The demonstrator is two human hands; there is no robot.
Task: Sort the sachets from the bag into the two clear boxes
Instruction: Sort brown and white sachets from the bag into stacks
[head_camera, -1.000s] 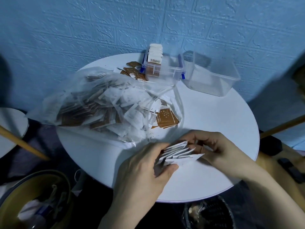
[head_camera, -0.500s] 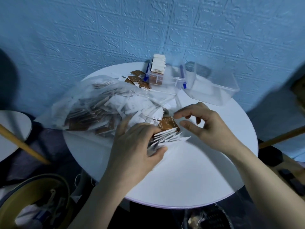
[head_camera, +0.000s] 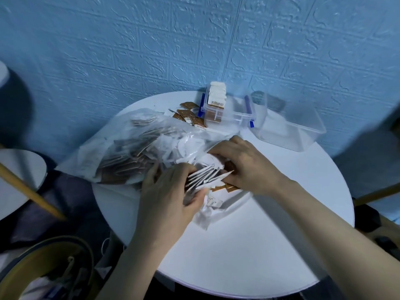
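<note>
While the left hand (head_camera: 171,191) grips a fan of white sachets (head_camera: 203,176), the right hand (head_camera: 242,163), just beside it, pinches another at the bag (head_camera: 134,148) mouth; both boxes (head_camera: 225,113) lie beyond, nearer the right.

Wall (head_camera: 151,50) is blue with an embossed brick pattern, round table (head_camera: 259,234) plain white. Fan of sachets (head_camera: 201,176) between the left hand's fingers (head_camera: 173,176) and thumb is all white; brown ones (head_camera: 229,188) peek out under the right hand's fingers (head_camera: 218,151). Just beyond those, the clear bag (head_camera: 134,152) is a brown/white mix. Clear box (head_camera: 227,114) past it has blue clips, and white sachets with brown bottoms.
</note>
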